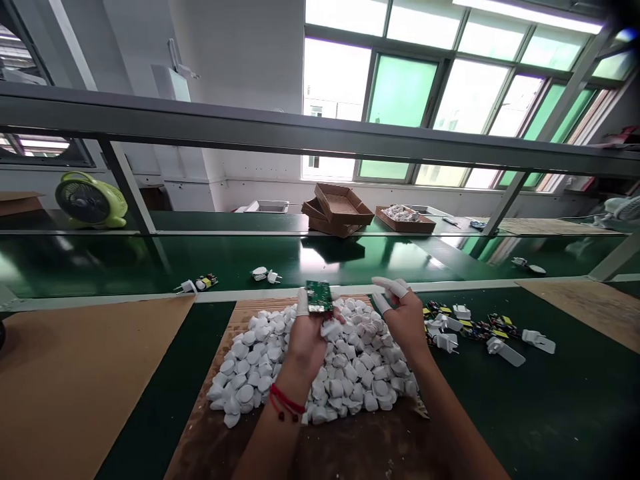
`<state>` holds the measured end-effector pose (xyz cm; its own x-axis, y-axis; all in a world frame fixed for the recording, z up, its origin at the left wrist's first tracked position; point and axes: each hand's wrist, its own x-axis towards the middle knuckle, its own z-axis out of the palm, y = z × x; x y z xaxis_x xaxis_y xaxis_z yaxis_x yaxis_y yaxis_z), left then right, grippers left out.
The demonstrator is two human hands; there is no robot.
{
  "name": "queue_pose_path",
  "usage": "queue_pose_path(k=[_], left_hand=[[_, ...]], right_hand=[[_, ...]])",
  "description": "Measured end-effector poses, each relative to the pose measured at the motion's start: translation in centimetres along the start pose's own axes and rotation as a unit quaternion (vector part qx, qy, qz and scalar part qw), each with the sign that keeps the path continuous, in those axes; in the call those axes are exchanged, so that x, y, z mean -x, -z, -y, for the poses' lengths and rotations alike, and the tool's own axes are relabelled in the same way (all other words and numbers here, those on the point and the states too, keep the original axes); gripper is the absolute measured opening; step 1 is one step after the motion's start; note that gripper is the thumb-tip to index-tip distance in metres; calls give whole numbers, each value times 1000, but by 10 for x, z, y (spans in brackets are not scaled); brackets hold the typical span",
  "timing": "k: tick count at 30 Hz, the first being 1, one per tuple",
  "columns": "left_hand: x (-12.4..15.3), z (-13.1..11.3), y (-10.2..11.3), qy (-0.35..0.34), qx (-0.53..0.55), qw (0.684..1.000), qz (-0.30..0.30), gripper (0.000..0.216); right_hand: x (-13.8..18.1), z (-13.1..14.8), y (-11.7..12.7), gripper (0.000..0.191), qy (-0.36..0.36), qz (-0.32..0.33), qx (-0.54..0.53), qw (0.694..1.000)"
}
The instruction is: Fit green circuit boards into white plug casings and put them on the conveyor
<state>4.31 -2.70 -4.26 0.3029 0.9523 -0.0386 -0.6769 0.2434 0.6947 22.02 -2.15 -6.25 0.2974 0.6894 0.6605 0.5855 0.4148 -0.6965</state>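
My left hand (306,343), with a red cord bracelet at the wrist and a white cover on a fingertip, holds up a green circuit board (319,297). A small white piece (331,328) shows by its fingers; whether they grip it I cannot tell. To the right, my right hand (403,312) is raised with white-covered fingers apart and nothing visible between them. Beneath both hands a large heap of small white plastic caps (350,373) covers a brown board (200,440). Part of the heap is hidden by my forearms.
Right of the heap lie white plug housings (505,350) and wired circuit parts (483,330). Several plug pieces (267,274) rest on the green belt (240,257). Behind stand brown trays (343,205) and a green fan (91,200). A metal rail (250,127) crosses ahead.
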Motion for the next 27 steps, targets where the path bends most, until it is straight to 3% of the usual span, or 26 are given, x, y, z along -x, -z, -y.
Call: queue_pose_path(k=[3, 7, 12, 15, 17, 19, 23, 27], left_hand=[[0, -14, 5, -34, 48, 998, -39, 51], [1, -18, 3, -34, 66, 995, -73, 52], [1, -17, 0, -6, 61, 995, -78, 49], [0, -15, 1, -12, 48, 994, -94, 43], [0, -14, 1, -15, 43, 995, -94, 41], [-1, -14, 2, -10, 40, 995, -96, 40], [-4, -13, 3, -5, 32, 995, -100, 40], [-5, -11, 5, -9, 26, 996, -84, 40]], right_hand=[[6, -21, 4, 30, -103, -15, -5, 995], [4, -34, 14, 40, -140, 38, -1, 989], [-3, -38, 25, 27, -127, 163, -3, 978], [-4, -38, 33, 21, -99, 283, -27, 954], [-4, -39, 36, 22, -100, 328, -38, 938], [-4, -41, 36, 28, -132, 277, -85, 948], [-6, -48, 30, 38, -196, 54, -216, 955], [-9, -49, 22, 53, -219, -48, -273, 936]])
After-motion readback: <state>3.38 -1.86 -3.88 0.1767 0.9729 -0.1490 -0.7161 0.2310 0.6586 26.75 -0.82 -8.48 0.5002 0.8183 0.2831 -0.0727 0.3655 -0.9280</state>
